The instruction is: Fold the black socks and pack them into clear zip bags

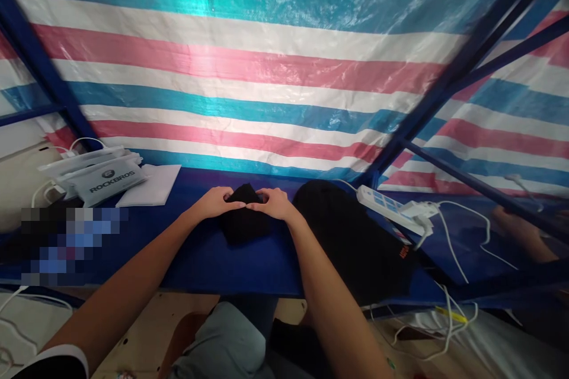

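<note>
A small piece of black fabric (244, 226), bunched to a peak at its top, rests on the blue tabletop (200, 269) in front of me. My left hand (219, 202) grips its left upper side, fingers behind and thumb across the front. From the other side my right hand (273, 204) pinches it the same way, and the two thumbs meet near the middle. The fingertips behind the fabric are hidden. Just right of my right forearm lies a larger black cloth item (347, 237) with small orange lettering near its right end.
White-grey ROCKBROS packages (109, 180) and a white sheet (153, 185) sit at the back left. A white power strip (391, 207) with plugs and cables lies right. Blue metal posts (427, 106) and striped tarpaulin (249, 71) enclose the table. Another person's arm (524, 234) shows far right.
</note>
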Tool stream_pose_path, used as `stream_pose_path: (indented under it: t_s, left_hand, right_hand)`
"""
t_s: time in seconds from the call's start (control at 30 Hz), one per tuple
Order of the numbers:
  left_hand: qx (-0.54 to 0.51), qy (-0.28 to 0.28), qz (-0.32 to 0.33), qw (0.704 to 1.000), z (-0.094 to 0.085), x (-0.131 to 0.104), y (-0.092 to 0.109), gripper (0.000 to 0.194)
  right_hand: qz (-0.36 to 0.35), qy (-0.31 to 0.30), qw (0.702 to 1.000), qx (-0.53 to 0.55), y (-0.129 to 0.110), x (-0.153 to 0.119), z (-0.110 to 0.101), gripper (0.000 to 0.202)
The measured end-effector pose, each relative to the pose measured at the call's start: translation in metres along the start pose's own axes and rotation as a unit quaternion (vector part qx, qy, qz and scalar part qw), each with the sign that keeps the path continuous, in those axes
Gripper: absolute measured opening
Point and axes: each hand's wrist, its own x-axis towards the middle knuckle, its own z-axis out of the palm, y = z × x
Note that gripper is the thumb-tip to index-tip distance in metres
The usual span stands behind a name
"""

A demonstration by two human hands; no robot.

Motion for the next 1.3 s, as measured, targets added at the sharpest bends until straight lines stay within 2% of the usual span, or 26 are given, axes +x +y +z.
stream_pose_path:
  t_s: [0.07,0.2,0.27,0.37,0.43,0.53,0.6,0.63,0.7,0.77,0.83,0.9,0.97,1.03,1.13,1.3]
  left_hand:
    - [-0.035,-0.004,0.04,0.999,-0.003,-0.003,0.003,0.054]
    - [-0.133,0.008,0.091,0.987,-0.005,-0.006,0.014,0.048]
    - [-0.159,-0.004,0.085,0.984,-0.006,-0.007,0.019,0.048]
    - [-0.162,-0.009,0.032,0.986,-0.009,-0.01,0.021,0.055]
    - [-0.121,0.011,0.008,0.993,-0.012,-0.011,0.02,0.057]
    - [-0.029,0.071,0.029,0.997,-0.016,-0.01,0.021,0.051]
    - [0.009,0.15,0.066,0.986,-0.018,-0.01,0.024,0.044]
    - [0.019,0.198,0.087,0.976,-0.019,-0.01,0.025,0.039]
    - [0.035,0.285,0.121,0.95,-0.02,-0.011,0.028,0.028]
    - [0.05,0.321,0.141,0.935,-0.019,-0.012,0.028,0.021]
    - [0.063,0.289,0.152,0.943,-0.016,-0.012,0.026,0.027]
    - [0.07,0.191,0.165,0.965,-0.012,-0.01,0.022,0.036]
    - [0.064,0.087,0.179,0.978,-0.007,-0.007,0.017,0.038]
    - [0.045,0.036,0.186,0.981,-0.004,-0.005,0.014,0.032]
    - [0.006,0.04,0.178,0.983,-0.001,-0.001,0.011,0.028]
    - [-0.039,0.088,0.139,0.986,0.006,0.003,0.012,0.036]
  right_hand:
    - [-0.021,-0.019,0.999,0.043,-0.002,-0.003,-0.006,0.052]
    - [-0.008,-0.054,0.974,0.218,-0.004,-0.01,-0.013,0.05]
    - [0.013,-0.065,0.947,0.314,-0.005,-0.012,-0.015,0.053]
    - [0.014,-0.07,0.898,0.435,-0.007,-0.013,-0.015,0.072]
    - [0.002,-0.04,0.888,0.458,-0.011,-0.013,-0.015,0.075]
    - [-0.022,0.089,0.927,0.364,-0.018,-0.017,-0.016,0.054]
    - [-0.087,0.184,0.947,0.247,-0.023,-0.021,-0.016,0.035]
    - [-0.133,0.218,0.947,0.192,-0.026,-0.024,-0.016,0.028]
    - [-0.213,0.252,0.938,0.112,-0.029,-0.028,-0.017,0.024]
    - [-0.239,0.256,0.935,0.063,-0.029,-0.029,-0.017,0.028]
    - [-0.234,0.211,0.949,0.031,-0.026,-0.028,-0.017,0.028]
    - [-0.227,0.12,0.966,0.014,-0.021,-0.025,-0.016,0.022]
    - [-0.212,0.046,0.976,0.02,-0.015,-0.022,-0.014,0.015]
    - [-0.178,0.026,0.982,0.05,-0.01,-0.021,-0.012,0.013]
    - [-0.126,0.027,0.983,0.13,-0.005,-0.019,-0.011,0.018]
    - [-0.104,0.018,0.966,0.236,0.003,-0.009,-0.008,0.027]
